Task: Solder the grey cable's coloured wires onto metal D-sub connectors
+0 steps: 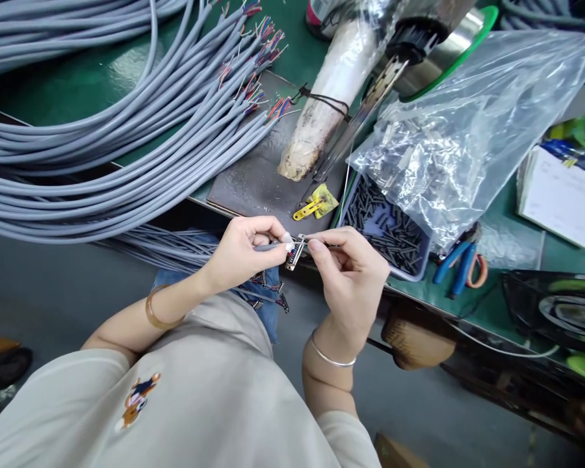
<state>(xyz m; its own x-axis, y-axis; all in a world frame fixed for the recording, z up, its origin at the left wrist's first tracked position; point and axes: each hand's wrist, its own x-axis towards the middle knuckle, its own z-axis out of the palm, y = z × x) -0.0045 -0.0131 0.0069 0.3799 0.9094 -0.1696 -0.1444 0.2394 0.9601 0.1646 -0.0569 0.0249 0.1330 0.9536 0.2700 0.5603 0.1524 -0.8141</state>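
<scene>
My left hand pinches the stripped end of a grey cable just off the bench's front edge. Thin coloured wires run from that end to a small metal connector. My right hand holds the connector between thumb and forefinger. Both hands hover over my lap, close together. More connectors on cable ends hang below my left hand. A blue tray of short black tubes lies just right of my right hand.
A big bundle of grey cables with stripped coloured ends covers the left of the green bench. A dark metal plate, a wrapped tool, a yellow clip, a clear plastic bag and blue-handled cutters lie nearby.
</scene>
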